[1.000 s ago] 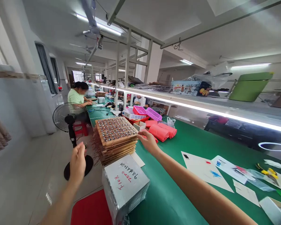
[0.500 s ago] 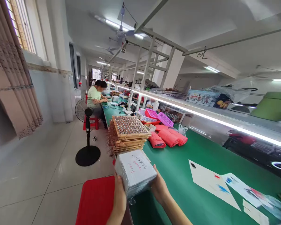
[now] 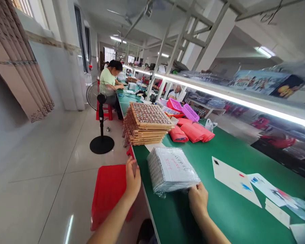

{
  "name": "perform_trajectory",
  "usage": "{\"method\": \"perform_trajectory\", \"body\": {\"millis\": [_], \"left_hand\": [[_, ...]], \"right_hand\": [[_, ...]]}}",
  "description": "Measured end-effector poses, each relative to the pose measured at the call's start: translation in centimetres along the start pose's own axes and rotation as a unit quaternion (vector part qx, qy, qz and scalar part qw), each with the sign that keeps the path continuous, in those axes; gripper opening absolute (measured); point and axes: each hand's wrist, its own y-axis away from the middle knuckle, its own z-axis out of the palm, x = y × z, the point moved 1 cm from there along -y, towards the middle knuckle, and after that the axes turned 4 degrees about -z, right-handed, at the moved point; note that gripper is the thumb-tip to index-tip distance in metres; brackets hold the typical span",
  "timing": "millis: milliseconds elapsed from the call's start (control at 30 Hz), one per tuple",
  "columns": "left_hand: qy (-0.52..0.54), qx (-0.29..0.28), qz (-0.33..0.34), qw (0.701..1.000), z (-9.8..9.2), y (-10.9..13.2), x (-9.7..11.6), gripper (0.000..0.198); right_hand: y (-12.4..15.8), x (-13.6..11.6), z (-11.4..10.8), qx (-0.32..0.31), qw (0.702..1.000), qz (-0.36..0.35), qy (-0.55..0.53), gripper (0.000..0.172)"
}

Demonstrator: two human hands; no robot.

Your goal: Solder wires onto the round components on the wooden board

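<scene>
A plastic-wrapped stack of white sheets (image 3: 171, 167) with red and black handwriting on top lies on the green table (image 3: 218, 200). My right hand (image 3: 198, 200) grips its near right corner, fingers curled on the wrap. My left hand (image 3: 132, 179) hangs just off the table's left edge, a short gap from the pack, fingers loosely bent and holding nothing. Behind the pack stands a pile of wooden trays (image 3: 147, 123) studded with small round parts.
Red folded bags (image 3: 191, 132) and pink baskets (image 3: 184, 110) lie past the trays. Printed paper sheets (image 3: 235, 179) lie to the right. A red stool (image 3: 109, 189) and a standing fan (image 3: 101, 112) are on the floor at left. A seated person in green (image 3: 109, 79) works farther along.
The wrapped pack, held up in both hands half a second ago, now lies flat on the table. My left hand has let go and moved off the edge; my right hand stays on it.
</scene>
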Motion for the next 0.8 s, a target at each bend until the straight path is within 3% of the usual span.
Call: {"method": "perform_trajectory", "body": {"millis": [133, 300, 467, 667, 800], "left_hand": [[0.011, 0.045, 0.061, 0.997, -1.3, -4.2, -0.9, 0.03], [0.023, 0.076, 0.099, 0.992, -0.7, -7.6, -2.2, 0.025], [0.033, 0.094, 0.124, 0.987, 0.6, -8.6, -3.0, 0.004], [0.02, 0.118, 0.156, 0.981, 1.4, -8.6, -2.6, 0.03], [0.011, 0.132, 0.173, 0.976, 1.4, -8.6, -2.3, 0.036]], "right_hand": [[0.1, 0.7, 0.2, 0.013, 0.998, -0.013, 0.062, 0.021], [0.2, 1.1, 0.2, 0.022, 0.994, -0.034, 0.097, 0.02], [0.5, 1.2, 0.4, 0.02, 0.994, -0.055, 0.091, 0.024], [0.7, 0.7, 0.5, 0.025, 0.994, -0.063, 0.088, 0.024], [0.7, 0.5, 0.5, 0.027, 0.994, -0.062, 0.091, 0.027]]}}
